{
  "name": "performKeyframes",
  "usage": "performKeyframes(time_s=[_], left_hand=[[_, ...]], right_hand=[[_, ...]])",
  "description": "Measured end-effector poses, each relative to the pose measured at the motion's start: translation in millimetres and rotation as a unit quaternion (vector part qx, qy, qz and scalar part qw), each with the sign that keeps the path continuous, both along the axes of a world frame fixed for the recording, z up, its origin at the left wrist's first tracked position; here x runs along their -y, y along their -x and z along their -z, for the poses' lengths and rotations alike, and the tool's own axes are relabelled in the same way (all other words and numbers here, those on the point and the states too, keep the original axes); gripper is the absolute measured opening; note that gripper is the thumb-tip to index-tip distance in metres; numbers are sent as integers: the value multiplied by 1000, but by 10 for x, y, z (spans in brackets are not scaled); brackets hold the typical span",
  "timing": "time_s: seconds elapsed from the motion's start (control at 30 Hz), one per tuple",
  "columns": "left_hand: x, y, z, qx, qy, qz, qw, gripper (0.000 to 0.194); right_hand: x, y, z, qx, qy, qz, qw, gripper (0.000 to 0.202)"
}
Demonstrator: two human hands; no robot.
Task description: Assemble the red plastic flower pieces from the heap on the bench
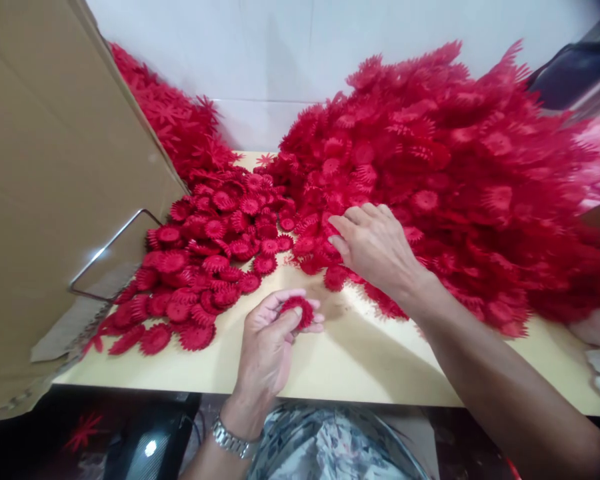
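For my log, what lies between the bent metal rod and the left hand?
The head view shows a heap of red discs, then bare tabletop up to the left hand.

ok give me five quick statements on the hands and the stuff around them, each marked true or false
1. The left hand has a red piece held in its fingers. True.
2. The right hand is well away from the larger red pile. False: it is right at the near left side of that pile.
3. The metal wristband goes with the right hand. False: it is worn on the left.
4. A large brown panel stands at the left of the view. True.
5. The tabletop is black. False: it is pale yellow.
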State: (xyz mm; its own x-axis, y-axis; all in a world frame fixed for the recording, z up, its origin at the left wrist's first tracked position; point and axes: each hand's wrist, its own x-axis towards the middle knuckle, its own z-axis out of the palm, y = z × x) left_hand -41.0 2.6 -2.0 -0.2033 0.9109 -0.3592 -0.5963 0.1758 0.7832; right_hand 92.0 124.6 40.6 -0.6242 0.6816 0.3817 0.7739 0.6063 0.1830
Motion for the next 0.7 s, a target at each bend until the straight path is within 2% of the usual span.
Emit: performKeyframes(time_s=[0.13, 0.3, 0.47, 0.6, 0.7], left_hand=[[8, -75, 8, -13, 3, 5, 1000, 16], [0, -170, 29, -39, -11, 25, 999, 14], [-37, -308, 59, -66, -19, 43, 997, 12], [-38, -396, 87, -88, -19, 28, 996, 9], [11, -393, 124, -89, -21, 52, 994, 12]], right_hand=[[195, -126, 82, -82, 79, -46, 992, 21], [606, -359, 238, -207, 206, -127, 948, 20], [833, -393, 274, -354, 283, -97, 886, 12], [875, -335, 320, -339, 259, -117, 897, 12], [882, -334, 389, -309, 265, -123, 905, 6]])
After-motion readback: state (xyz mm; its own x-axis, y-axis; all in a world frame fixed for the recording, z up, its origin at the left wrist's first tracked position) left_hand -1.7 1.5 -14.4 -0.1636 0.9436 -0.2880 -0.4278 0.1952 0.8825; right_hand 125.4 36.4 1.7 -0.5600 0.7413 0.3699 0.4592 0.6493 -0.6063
